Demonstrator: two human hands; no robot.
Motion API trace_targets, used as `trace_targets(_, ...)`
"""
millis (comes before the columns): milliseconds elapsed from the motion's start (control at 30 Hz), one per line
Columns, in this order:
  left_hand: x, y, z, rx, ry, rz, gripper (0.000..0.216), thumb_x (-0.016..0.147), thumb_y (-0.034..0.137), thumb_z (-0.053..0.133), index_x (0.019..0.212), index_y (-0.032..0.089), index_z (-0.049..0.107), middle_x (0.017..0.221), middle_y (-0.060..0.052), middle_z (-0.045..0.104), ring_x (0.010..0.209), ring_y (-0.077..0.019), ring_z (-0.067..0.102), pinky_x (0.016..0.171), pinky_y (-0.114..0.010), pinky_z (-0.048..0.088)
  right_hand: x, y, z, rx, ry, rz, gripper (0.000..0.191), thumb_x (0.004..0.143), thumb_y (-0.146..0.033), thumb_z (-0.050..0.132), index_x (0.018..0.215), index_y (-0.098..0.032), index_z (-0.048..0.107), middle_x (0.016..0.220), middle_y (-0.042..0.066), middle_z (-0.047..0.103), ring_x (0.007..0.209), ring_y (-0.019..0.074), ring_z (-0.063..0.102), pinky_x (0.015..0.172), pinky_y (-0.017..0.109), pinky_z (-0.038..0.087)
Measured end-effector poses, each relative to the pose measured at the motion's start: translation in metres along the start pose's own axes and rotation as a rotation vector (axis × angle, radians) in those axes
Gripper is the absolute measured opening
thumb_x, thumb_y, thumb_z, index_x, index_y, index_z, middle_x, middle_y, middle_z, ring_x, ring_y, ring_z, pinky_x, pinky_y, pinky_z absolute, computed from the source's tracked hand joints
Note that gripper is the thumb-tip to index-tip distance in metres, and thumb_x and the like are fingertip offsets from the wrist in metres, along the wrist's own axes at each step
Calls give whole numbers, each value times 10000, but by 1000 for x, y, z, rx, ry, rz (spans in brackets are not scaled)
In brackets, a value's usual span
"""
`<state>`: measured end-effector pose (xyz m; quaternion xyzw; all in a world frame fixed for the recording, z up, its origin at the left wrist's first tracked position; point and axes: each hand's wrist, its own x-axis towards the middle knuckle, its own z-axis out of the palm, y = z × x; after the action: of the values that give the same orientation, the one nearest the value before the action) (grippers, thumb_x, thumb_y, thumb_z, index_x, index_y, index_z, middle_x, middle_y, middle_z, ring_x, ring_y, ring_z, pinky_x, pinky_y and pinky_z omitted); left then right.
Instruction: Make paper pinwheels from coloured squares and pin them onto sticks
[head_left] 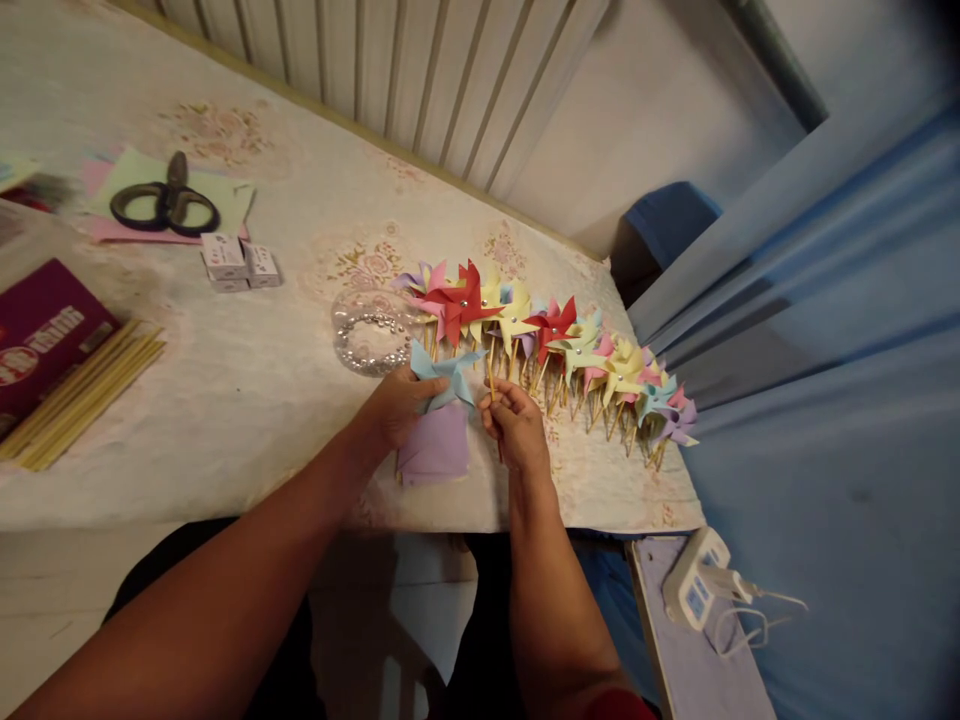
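Note:
A light blue paper pinwheel is pinched at its left side by my left hand. My right hand grips a thin wooden stick that stands nearly upright, just right of the pinwheel; whether the two touch I cannot tell. Under the pinwheel lies purple paper near the table's front edge. Behind my left hand sits a round clear dish with small shiny silver pieces in it. Beyond my right hand, finished-looking pinwheels in several colours lie in a long row with their sticks towards me.
Black-handled scissors rest on coloured paper at the far left, beside small white boxes. A bundle of sticks lies by a purple package. At the lower right, a power strip sits near the blue curtain.

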<state>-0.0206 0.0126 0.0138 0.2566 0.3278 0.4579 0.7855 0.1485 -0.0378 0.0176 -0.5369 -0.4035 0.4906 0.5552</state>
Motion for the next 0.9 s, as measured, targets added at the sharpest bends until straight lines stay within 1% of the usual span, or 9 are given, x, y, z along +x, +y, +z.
trace_targets(100, 2, -1, 0, 16, -18, -8, 257, 534, 202, 842, 720, 130, 681, 642, 8, 683, 553, -97, 550, 567, -235, 436, 2, 1, 3, 22, -32, 2, 315, 724, -325, 679, 1019, -219, 651, 662, -58, 625, 402, 52, 364, 399, 197, 207)
trace_targets(200, 3, -2, 1, 32, 20, -7, 250, 517, 183, 852, 673, 140, 662, 590, 29, 648, 512, -71, 506, 519, -208, 393, 2, 3, 1, 49, -32, 16, 281, 768, -347, 651, 1011, -208, 659, 574, -82, 569, 360, 42, 298, 381, 201, 165)
trace_targets(300, 4, -3, 1, 39, 25, -12, 251, 524, 183, 860, 678, 139, 668, 597, 32, 645, 515, -59, 498, 514, -193, 385, 3, 4, 0, 78, -20, 61, 256, 763, -326, 632, 987, -206, 663, 515, -99, 524, 337, 41, 257, 365, 202, 136)
trace_targets(367, 4, -4, 1, 43, 14, -12, 256, 529, 188, 869, 680, 134, 669, 602, 29, 644, 520, -57, 499, 517, -192, 388, 3, 5, -1, 98, 8, 78, 232, 742, -307, 630, 946, -201, 662, 526, -91, 540, 341, 41, 279, 361, 198, 154)
trace_targets(467, 5, -5, 1, 58, 1, -8, 280, 524, 203, 885, 697, 129, 677, 614, 18, 648, 529, -63, 507, 510, -194, 388, 5, 7, -2, 143, 72, 86, 182, 696, -278, 646, 854, -189, 647, 605, -59, 604, 378, 42, 361, 371, 194, 215)
trace_targets(567, 7, -6, 0, 70, -13, -2, 300, 514, 215, 897, 695, 131, 673, 602, 16, 637, 516, -63, 501, 491, -194, 379, 5, 8, -3, 186, 94, 105, 236, 673, -255, 654, 900, -191, 644, 646, -53, 629, 395, 46, 380, 377, 195, 229)
trace_targets(700, 8, -9, -2, 63, -23, -18, 327, 491, 234, 913, 685, 131, 670, 603, 15, 643, 505, -62, 510, 492, -190, 395, 5, 7, -5, 216, 86, 108, 346, 675, -247, 646, 1018, -200, 639, 595, -85, 591, 371, 42, 315, 375, 191, 185)
trace_targets(800, 9, -10, -4, 55, -25, -25, 343, 482, 233, 919, 702, 132, 677, 628, 11, 662, 530, -70, 544, 516, -189, 422, 6, 9, -6, 218, 88, 118, 325, 689, -264, 642, 1008, -205, 637, 535, -104, 532, 358, 42, 273, 377, 194, 166)
trace_targets(900, 10, -11, -4, 51, -28, -20, 346, 486, 235, 920, 717, 133, 685, 650, 2, 676, 553, -80, 562, 533, -197, 435, 7, 12, -7, 212, 96, 132, 286, 694, -287, 648, 968, -206, 633, 506, -109, 506, 352, 45, 270, 374, 199, 168)
